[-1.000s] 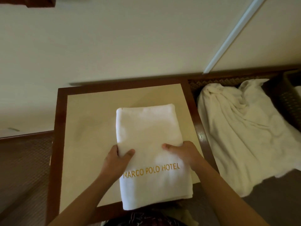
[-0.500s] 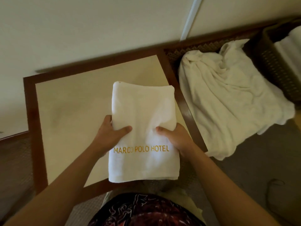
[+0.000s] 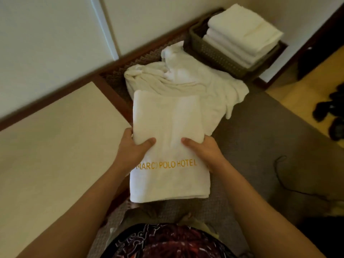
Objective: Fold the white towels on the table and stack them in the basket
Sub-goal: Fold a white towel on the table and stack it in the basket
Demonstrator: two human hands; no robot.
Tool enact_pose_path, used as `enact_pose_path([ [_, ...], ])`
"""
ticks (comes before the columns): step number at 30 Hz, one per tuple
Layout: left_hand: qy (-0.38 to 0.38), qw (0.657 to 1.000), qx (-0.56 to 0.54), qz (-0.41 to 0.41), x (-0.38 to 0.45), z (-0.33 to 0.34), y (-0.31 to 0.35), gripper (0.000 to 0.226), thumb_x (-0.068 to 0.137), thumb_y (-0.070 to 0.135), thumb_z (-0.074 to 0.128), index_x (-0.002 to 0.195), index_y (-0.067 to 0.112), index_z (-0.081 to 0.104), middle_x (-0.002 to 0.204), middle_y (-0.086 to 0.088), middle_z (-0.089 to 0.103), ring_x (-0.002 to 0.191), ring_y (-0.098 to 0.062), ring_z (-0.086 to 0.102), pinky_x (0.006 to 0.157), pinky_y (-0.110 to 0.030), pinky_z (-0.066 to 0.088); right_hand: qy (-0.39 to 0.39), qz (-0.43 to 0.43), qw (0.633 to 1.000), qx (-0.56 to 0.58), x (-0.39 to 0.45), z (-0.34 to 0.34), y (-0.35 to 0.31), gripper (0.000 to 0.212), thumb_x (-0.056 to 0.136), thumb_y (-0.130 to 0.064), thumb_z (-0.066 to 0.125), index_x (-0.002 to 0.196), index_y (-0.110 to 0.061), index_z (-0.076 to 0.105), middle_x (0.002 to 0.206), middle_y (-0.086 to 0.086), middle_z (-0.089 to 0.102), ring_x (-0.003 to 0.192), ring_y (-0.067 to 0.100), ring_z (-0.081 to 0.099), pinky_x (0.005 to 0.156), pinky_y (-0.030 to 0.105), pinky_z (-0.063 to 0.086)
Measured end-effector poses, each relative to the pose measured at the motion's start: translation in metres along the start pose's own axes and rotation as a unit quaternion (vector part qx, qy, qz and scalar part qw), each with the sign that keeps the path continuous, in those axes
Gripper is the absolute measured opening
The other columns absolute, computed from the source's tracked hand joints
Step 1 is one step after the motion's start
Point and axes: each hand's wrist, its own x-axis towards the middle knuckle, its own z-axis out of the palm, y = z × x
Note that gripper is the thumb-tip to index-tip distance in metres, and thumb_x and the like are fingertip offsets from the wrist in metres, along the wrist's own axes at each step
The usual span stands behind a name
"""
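Both hands' fingers hidden under folded towel (image 3: 167,131); thumbs atop.

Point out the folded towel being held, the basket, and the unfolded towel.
folded towel (image 3: 167,116), head view, bare upper face above the thumbs
basket (image 3: 214,54), head view, woven front wall
unfolded towel (image 3: 186,81), head view, crumpled middle

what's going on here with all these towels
A person is holding a folded white towel marked MARCO POLO HOTEL, gripping it with the left hand and the right hand, thumbs on top. It is off the table, carried in the air in front of them. A crumpled unfolded towel lies beyond it, and further on a dark woven basket already holds a stack of folded towels. This one probably goes there next.
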Motion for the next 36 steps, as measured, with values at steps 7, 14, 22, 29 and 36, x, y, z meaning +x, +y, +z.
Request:
enact_pose_path([
  [7,-0.142,0.985,0.024,0.097,-0.025,0.144,0.072,0.056,0.082,0.035,0.085,0.123,0.019,0.05,0.107,0.013,0.062,0.092,0.002,0.061,0.068,-0.017,0.05,0.143,-0.006,0.987,0.076,-0.042,-0.158,0.005,0.03,0.082,-0.026,0.086,0.107,-0.014,0.075,0.099,0.002,0.079,0.084,0.017,0.077,0.069,0.034,0.063],
  [14,-0.222,0.966,0.041,0.126,-0.026,0.239,0.121,0.064,0.081,0.039,0.085,0.129,0.017,0.05,0.116,0.005,0.064,0.098,-0.008,0.065,0.078,-0.03,0.057,0.225,-0.01,0.968,0.115,-0.046,-0.245,0.003,0.021,0.083,-0.024,0.085,0.099,-0.017,0.073,0.088,-0.005,0.076,0.071,0.009,0.074,0.058,0.025,0.061],
  [22,-0.268,0.951,0.069,0.135,0.026,0.328,0.163,0.065,0.08,0.044,0.085,0.129,0.021,0.049,0.12,0.004,0.064,0.103,-0.015,0.066,0.085,-0.038,0.059,0.264,0.006,0.955,0.137,0.006,-0.313,-0.01,0.028,0.082,-0.029,0.086,0.104,-0.015,0.075,0.097,0.004,0.079,0.081,0.019,0.077,0.07,0.037,0.065],
  [29,-0.298,0.944,0.067,0.123,0.094,0.398,0.218,0.063,0.079,0.044,0.085,0.127,0.022,0.05,0.12,0.004,0.065,0.103,-0.016,0.067,0.086,-0.042,0.061,0.29,0.019,0.945,0.149,0.08,-0.363,-0.046,0.031,0.084,-0.027,0.085,0.109,-0.012,0.076,0.1,0.005,0.079,0.082,0.02,0.077,0.071,0.037,0.065],
  [36,-0.257,0.958,0.03,0.124,0.174,0.437,0.281,0.062,0.082,0.039,0.084,0.131,0.02,0.05,0.118,0.007,0.063,0.099,-0.01,0.066,0.068,-0.024,0.054,0.265,0.005,0.956,0.123,0.185,-0.401,-0.115,0.032,0.083,-0.028,0.085,0.109,-0.014,0.075,0.098,0.005,0.079,0.081,0.02,0.078,0.069,0.037,0.064],
])
